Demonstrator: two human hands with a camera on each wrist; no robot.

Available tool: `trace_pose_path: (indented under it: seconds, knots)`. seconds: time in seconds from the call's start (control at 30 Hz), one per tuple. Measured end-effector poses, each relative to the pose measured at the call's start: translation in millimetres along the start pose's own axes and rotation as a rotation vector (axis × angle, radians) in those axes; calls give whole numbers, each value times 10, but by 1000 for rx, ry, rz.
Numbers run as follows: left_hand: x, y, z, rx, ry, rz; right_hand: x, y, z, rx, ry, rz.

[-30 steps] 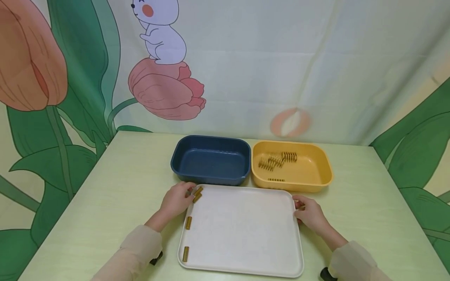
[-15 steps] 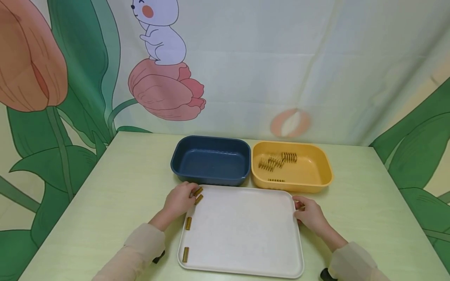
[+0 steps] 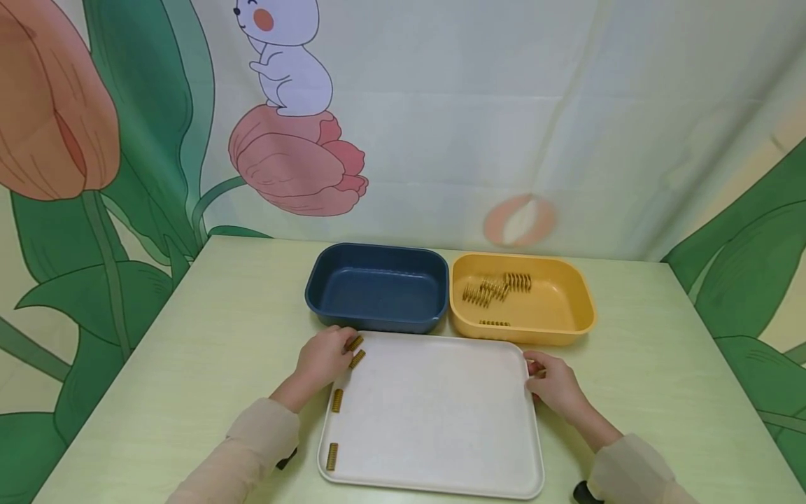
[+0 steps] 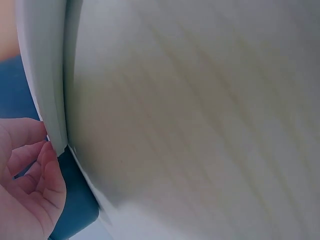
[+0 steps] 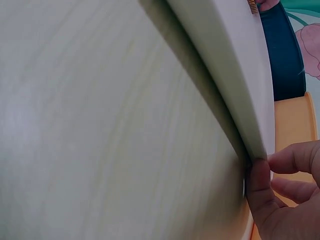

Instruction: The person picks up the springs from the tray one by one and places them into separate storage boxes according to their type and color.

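A white tray (image 3: 434, 420) lies on the table, with several brass coil springs along its left side. My left hand (image 3: 324, 357) is at the tray's far left corner, fingers curled over the rim and pinching the uppermost spring (image 3: 355, 343). A second spring (image 3: 357, 359) lies slanted just below those fingertips. Further down the same side are two more springs, one mid-edge (image 3: 337, 400) and one near the front corner (image 3: 332, 456). In the left wrist view the rim hides the fingertips' hold. My right hand (image 5: 285, 190) pinches the tray's right rim between thumb and fingers.
Behind the tray stand a dark blue bin (image 3: 378, 318) with nothing in it and a yellow bin (image 3: 554, 311) holding several larger coil springs (image 3: 494, 288). The two bins sit side by side. A printed curtain (image 3: 428, 140) hangs behind the table (image 3: 239, 294).
My left hand has shifted slightly right, further over the tray's corner. The lower of the two corner springs has moved a little right and down, apart from the upper one. My right hand stays put.
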State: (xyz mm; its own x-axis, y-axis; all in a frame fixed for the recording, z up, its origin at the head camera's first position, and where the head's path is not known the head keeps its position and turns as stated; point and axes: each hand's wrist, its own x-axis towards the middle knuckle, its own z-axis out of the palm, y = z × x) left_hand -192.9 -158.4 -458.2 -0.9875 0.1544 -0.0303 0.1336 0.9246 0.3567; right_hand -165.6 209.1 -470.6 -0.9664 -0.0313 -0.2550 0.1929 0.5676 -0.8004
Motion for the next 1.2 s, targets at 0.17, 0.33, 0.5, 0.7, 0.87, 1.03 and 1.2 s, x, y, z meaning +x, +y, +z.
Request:
trace_pose_path:
  seconds: [0.17, 0.33, 0.5, 0.7, 0.87, 1.03, 1.2]
  knots:
    - [4, 29, -1, 42, -15, 15, -2, -12, -2, -8, -7, 4]
    - [9, 49, 18, 80, -25, 24, -12, -24, 2, 4, -2, 6]
    - [17, 60, 44, 100, -14, 28, -17, -23, 2, 9, 2, 3]
    - [26, 89, 41, 111, -9, 20, -8, -14, 1, 3, 0, 3]
    - [21, 105, 43, 109, 7, 19, -2, -13, 0, -3, 1, -3]
    - [12, 86, 74, 87, 34, 29, -17, -29, -3, -12, 5, -10]
    - [6, 54, 106, 57, 46, 33, -20, -25, -3, -24, 7, -15]
